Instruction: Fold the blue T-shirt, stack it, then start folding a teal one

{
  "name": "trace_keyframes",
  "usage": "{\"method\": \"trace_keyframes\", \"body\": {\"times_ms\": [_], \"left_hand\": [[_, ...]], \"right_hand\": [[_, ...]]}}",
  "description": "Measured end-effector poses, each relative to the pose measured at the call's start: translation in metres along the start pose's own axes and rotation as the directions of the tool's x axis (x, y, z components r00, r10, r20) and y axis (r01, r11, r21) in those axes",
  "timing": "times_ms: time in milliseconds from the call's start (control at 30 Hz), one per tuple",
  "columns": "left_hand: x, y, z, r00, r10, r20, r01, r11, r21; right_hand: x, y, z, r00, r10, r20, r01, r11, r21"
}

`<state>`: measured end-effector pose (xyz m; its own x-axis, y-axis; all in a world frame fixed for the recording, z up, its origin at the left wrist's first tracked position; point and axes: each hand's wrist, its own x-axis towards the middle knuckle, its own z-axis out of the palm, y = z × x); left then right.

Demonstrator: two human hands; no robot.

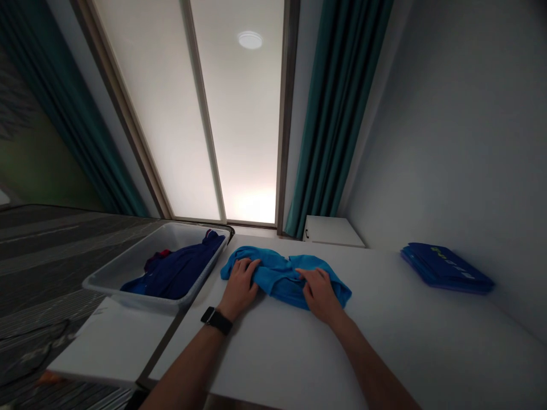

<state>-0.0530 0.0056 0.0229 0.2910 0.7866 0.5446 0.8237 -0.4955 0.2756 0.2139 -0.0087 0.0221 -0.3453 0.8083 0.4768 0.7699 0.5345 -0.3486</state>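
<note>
I'm looking down at a white worktop point(299, 353), and right in the middle of it, a little toward the far edge, sits a bright blue shirt point(280, 273), bunched and rumpled, with a twisted ridge running through its centre. My left hand point(239, 285) lies palm down on the left end of it, fingers spread and unclenched, a dark watch point(216, 320) on the wrist. My right hand point(318, 293) rests palm down on the right end, also unclenched, fingers pointing away from me and pressing the cloth onto the worktop. Neither one is pinching anything that I can make out. The fabric looks like a soft, light knit, limp enough to sag and fold on itself, nothing breakable, and I judge it will slide easily over this smooth surface. Flat palms should pin it well, and the firmer places to take hold look like the edges and corners at either end rather than the loose heap in the middle. Off to the left, a grey tub point(123, 267) holds dark navy clothes point(179, 270). Far right, well apart from my hands, a folded dark blue pile point(444, 267) lies beside the wall.
</note>
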Motion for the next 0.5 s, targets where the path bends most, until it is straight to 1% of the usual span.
{"method": "trace_keyframes", "body": {"times_ms": [67,133,200,267,333,367,433,500], "left_hand": [[0.000,0.004,-0.005,0.998,0.064,0.022,-0.065,0.997,0.041],[-0.001,0.010,-0.009,0.984,0.168,0.061,-0.171,0.984,0.057],[-0.001,0.018,-0.011,0.960,0.257,0.108,-0.262,0.964,0.035],[-0.002,0.024,-0.011,0.952,0.274,0.134,-0.280,0.960,0.026],[-0.002,0.026,-0.009,0.971,0.217,0.103,-0.225,0.972,0.065],[-0.002,0.025,-0.009,0.983,0.173,0.065,-0.178,0.980,0.093],[-0.002,0.022,-0.008,0.996,0.081,-0.026,-0.076,0.988,0.135],[-0.003,0.016,-0.009,0.997,-0.010,-0.080,0.022,0.989,0.146]], "right_hand": [[0.000,-0.009,0.000,0.996,-0.016,0.086,0.011,0.998,0.064],[-0.001,-0.009,-0.002,0.995,0.000,0.104,-0.010,0.995,0.102],[-0.001,-0.002,-0.006,0.998,0.030,0.064,-0.038,0.992,0.124],[-0.001,0.010,-0.012,0.997,0.075,-0.001,-0.074,0.990,0.122],[-0.001,0.022,-0.017,0.991,0.125,-0.037,-0.120,0.987,0.103],[-0.002,0.027,-0.019,0.988,0.148,-0.030,-0.145,0.985,0.095],[-0.004,0.032,-0.022,0.983,0.179,0.030,-0.181,0.980,0.080],[-0.008,0.031,-0.024,0.980,0.169,0.108,-0.178,0.981,0.079]]}}
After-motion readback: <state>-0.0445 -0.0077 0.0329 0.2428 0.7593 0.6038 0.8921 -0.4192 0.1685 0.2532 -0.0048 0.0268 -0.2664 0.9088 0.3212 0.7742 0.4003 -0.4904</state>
